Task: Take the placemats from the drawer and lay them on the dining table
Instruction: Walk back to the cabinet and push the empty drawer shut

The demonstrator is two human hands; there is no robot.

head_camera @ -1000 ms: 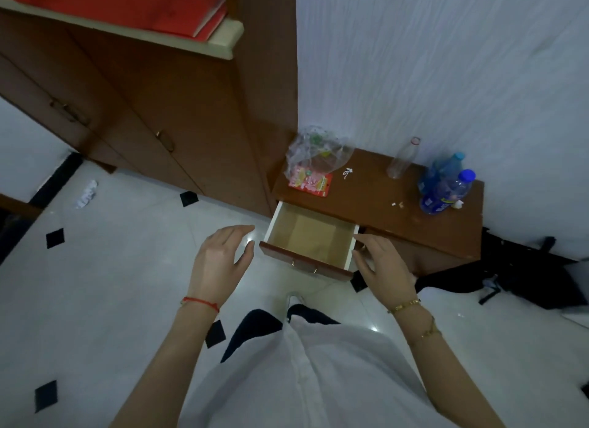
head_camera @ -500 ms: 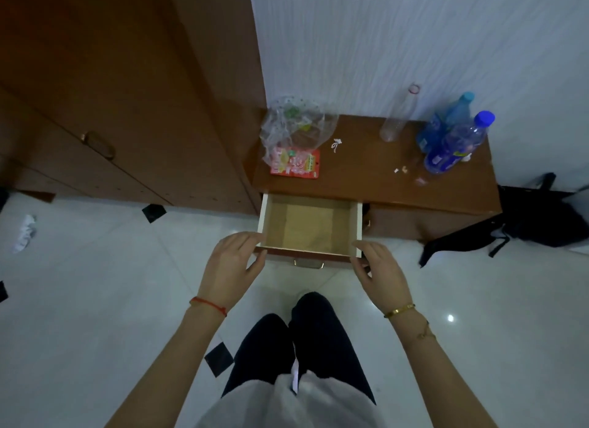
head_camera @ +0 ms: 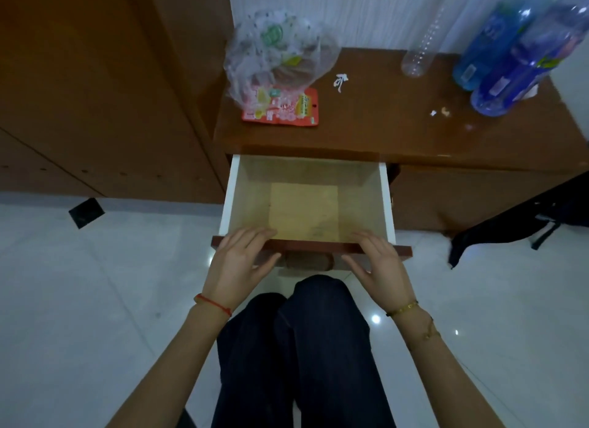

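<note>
The drawer [head_camera: 230, 198] of a low brown cabinet [head_camera: 366, 131] stands pulled out, white inside. A flat beige placemat [head_camera: 304, 207] lies on its bottom. My left hand [head_camera: 237, 261] rests on the left part of the brown drawer front [head_camera: 312, 245], fingers fairly straight over its top edge and thumb on the face. On the right part, my right hand [head_camera: 379, 261] lies the same way. Neither hand touches the placemat.
On the cabinet top are a clear plastic bag [head_camera: 277, 48], a red snack packet [head_camera: 287, 108], an empty clear bottle [head_camera: 420, 54] and two blue bottles [head_camera: 516, 67]. A brown wardrobe [head_camera: 95, 92] stands left. A black bag [head_camera: 541, 217] lies right. My knees are below the drawer.
I have come closer and lower in front of the drawer. Both hands moved forward from beside its corners onto the top edge of the drawer front.
</note>
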